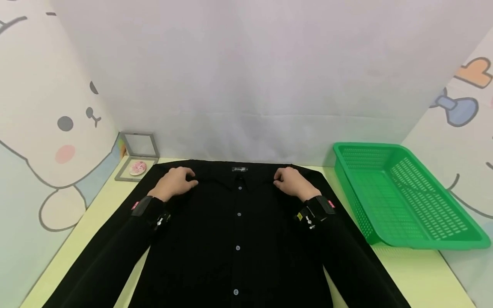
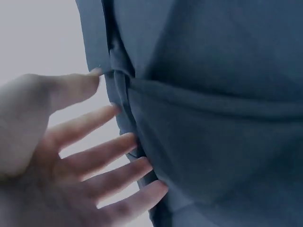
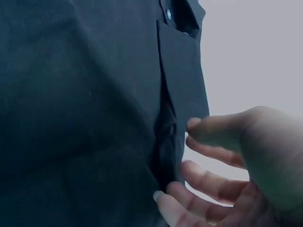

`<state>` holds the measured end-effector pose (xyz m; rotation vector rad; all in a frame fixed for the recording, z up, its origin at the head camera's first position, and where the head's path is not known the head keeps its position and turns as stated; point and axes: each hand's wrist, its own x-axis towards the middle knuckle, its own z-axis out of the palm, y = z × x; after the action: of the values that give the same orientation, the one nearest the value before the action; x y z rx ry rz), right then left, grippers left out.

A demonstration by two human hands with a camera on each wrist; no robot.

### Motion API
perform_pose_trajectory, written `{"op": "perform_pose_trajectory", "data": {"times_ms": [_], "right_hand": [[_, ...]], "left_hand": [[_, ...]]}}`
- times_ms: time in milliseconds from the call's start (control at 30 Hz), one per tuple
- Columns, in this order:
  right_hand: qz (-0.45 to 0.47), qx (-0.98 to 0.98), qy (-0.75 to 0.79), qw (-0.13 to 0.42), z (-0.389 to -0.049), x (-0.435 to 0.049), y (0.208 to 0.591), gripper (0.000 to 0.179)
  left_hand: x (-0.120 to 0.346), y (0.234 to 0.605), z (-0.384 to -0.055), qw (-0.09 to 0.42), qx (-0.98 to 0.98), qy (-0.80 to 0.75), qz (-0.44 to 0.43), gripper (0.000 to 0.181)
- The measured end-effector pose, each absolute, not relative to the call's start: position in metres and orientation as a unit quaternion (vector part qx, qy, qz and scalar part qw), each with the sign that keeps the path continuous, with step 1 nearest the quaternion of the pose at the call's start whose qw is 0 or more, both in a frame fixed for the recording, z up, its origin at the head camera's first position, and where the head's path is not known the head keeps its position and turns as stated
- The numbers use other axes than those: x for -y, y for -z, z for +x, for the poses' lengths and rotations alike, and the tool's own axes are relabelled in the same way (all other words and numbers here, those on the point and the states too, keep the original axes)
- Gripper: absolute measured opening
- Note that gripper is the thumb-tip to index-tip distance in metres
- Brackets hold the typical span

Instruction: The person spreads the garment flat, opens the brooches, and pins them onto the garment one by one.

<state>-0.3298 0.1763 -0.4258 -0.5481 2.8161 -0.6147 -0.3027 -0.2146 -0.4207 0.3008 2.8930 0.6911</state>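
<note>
Behind everything hangs the pale backdrop (image 1: 250,77), and below it you have the table (image 1: 416,273). The black shirt (image 1: 212,239) owns the middle, front side up, collar at the far edge, body running off toward you. Over on the right sits the green basket (image 1: 435,244), well clear of your fingers; at far left, a grey-edged case (image 1: 143,157) stands open.

Now the hands! Your left hand (image 1: 175,183) is at the shirt's far left shoulder, fingers spread and loosely bent, thumb well apart, tips at the cloth, nothing gripped. Your right hand (image 1: 295,184) mirrors it at the far right shoulder: fingers softly curled, thumb tip near the index, no cloth plainly caught between them; how firmly they touch, I can't tell.

This looks to me like settling the shoulder and collar edges. The next move, I'd judge, calls for matched contact on both sides, so the front stays straight and the collar flat.

Down to the small stuff: a pink disc (image 1: 138,168) in that case, a label (image 1: 239,169) at the neck, and pale buttons (image 1: 237,248) lined up down the middle.
</note>
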Motion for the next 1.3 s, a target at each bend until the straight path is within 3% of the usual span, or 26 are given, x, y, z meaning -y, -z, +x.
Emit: {"op": "perform_pose_trajectory", "data": {"times_ms": [100,267,433,500,667,967,1067,1300], "right_hand": [[-0.185,-0.951,0.204,0.138,-0.335,-0.172,0.431,0.038],[-0.176,-0.955,0.191,0.139,-0.339,-0.174,0.432,0.047],[-0.167,-0.954,0.176,0.174,-0.343,-0.177,0.433,0.049],[-0.17,-0.955,0.176,0.169,-0.343,-0.179,0.434,0.05],[-0.175,-0.962,0.188,0.095,-0.336,-0.185,0.432,0.041],[-0.162,-0.974,0.157,0.013,-0.342,-0.17,0.43,0.028],[-0.163,-0.971,0.173,0.012,-0.354,-0.161,0.432,0.028],[-0.171,-0.965,0.186,0.073,-0.374,-0.152,0.441,0.03]], "left_hand": [[0.213,0.424,-0.312,0.109,-0.958,-0.222,0.145,0.046],[0.213,0.421,-0.323,0.116,-0.954,-0.219,0.171,0.053],[0.209,0.421,-0.328,0.218,-0.947,-0.179,0.154,0.064],[0.209,0.422,-0.328,0.232,-0.945,-0.179,0.147,0.067],[0.209,0.423,-0.325,0.172,-0.957,-0.186,0.139,0.063],[0.192,0.426,-0.332,0.074,-0.973,-0.186,0.117,0.035],[0.181,0.427,-0.345,0.073,-0.969,-0.206,0.119,0.037],[0.167,0.436,-0.37,0.107,-0.951,-0.249,0.146,0.042]]}}
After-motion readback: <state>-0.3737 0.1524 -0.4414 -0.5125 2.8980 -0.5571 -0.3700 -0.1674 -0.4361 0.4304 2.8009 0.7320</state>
